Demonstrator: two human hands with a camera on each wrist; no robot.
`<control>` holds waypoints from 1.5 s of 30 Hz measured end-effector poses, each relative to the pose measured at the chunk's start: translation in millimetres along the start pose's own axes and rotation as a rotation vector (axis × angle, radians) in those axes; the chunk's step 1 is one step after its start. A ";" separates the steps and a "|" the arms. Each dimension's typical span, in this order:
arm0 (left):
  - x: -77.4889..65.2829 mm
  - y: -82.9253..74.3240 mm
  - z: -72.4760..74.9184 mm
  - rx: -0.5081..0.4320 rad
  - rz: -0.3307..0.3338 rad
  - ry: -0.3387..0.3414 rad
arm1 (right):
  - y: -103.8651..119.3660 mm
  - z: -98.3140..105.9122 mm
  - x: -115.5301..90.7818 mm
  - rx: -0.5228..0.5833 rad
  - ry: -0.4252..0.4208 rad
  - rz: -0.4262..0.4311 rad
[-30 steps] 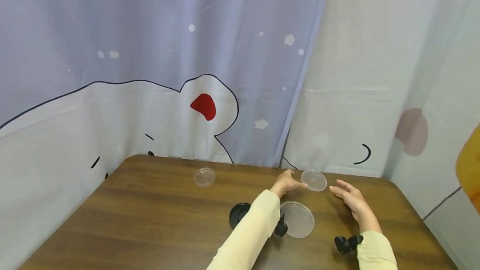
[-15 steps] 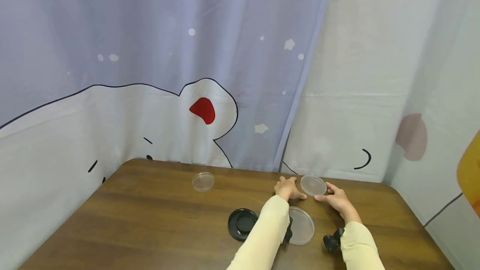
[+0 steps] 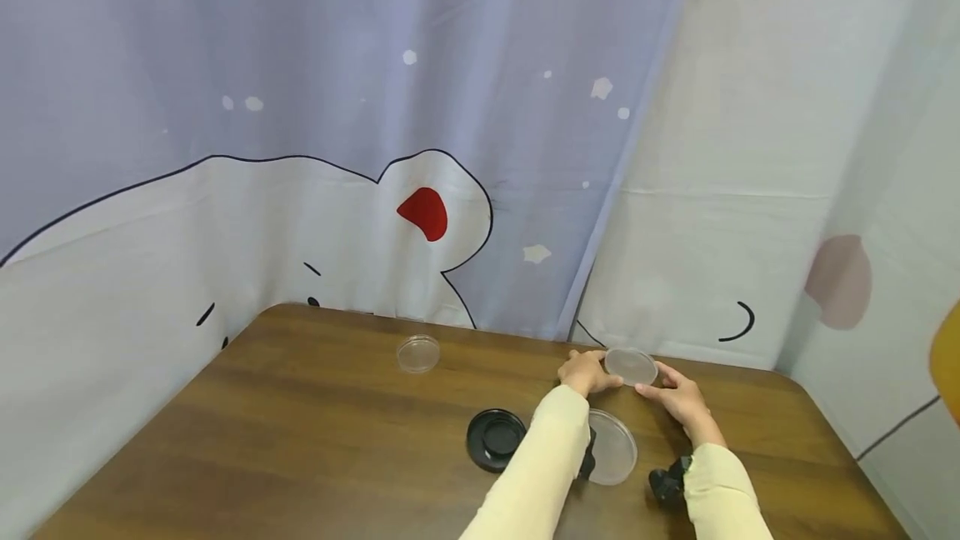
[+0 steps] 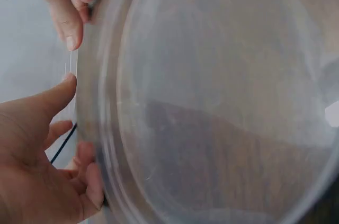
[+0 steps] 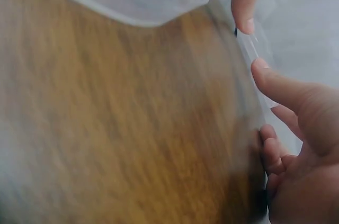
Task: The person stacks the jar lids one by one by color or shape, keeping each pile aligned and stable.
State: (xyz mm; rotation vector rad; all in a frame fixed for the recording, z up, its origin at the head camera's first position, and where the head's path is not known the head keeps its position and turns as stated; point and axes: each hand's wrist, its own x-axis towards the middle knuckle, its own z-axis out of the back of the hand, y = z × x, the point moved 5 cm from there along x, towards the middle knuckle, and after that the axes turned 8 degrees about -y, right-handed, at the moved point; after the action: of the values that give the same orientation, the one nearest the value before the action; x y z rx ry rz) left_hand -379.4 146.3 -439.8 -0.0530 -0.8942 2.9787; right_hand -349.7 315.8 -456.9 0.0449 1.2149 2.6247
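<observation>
A small clear petri dish (image 3: 632, 366) stands at the back right of the table between both hands. My left hand (image 3: 585, 373) grips its left side, thumb along the near rim and fingers toward the back. On the opposite side my right hand (image 3: 681, 400) holds the rim between thumb and fingers. In the left wrist view, both thumbs press the thin edge of the dish. The right wrist view shows the right thumb (image 5: 278, 83) on that edge, the other fingers curled behind. A larger clear dish (image 3: 618, 450) lies nearer, partly covered by the left forearm.
Left of the left sleeve lies a round black dish (image 3: 487, 450) with a raised inner ring. Another small clear dish (image 3: 417, 354) sits near the back edge, further left. A printed curtain (image 3: 450, 107) hangs right behind the wooden table (image 3: 300, 440).
The right hand has moved left and inward from beside the small dish to its rim. The left hand has closed in on the left side. The dish has hardly moved.
</observation>
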 end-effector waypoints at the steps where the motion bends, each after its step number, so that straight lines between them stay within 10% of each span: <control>1: 0.9 0.7 1.9 -0.059 -0.010 0.000 | 1.1 -0.4 -0.4 0.031 0.002 0.000; 8: 6.2 6.2 8.6 -0.603 -0.100 0.045 | 13.8 -3.2 -9.3 0.238 -0.051 -0.020; 16: -8.1 -11.1 27.9 -0.764 -0.239 0.073 | 25.6 11.6 -36.7 0.394 -0.113 -0.072; 24: -58.4 -28.9 71.5 -0.612 -0.437 -0.064 | 48.9 37.7 -85.0 0.511 -0.117 0.069; 30: -85.0 -18.9 94.4 -0.546 -0.534 -0.163 | 61.6 44.7 -102.5 0.265 -0.088 0.201; 45: -111.6 21.4 72.9 -0.590 -0.508 -0.302 | 58.6 31.2 -117.1 0.330 0.059 0.237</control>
State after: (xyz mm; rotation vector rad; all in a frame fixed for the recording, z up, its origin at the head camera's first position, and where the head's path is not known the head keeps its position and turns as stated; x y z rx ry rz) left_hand -271.4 83.9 -388.1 0.5333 -1.5171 2.2082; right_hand -244.6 275.0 -383.5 0.1815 1.7503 2.6002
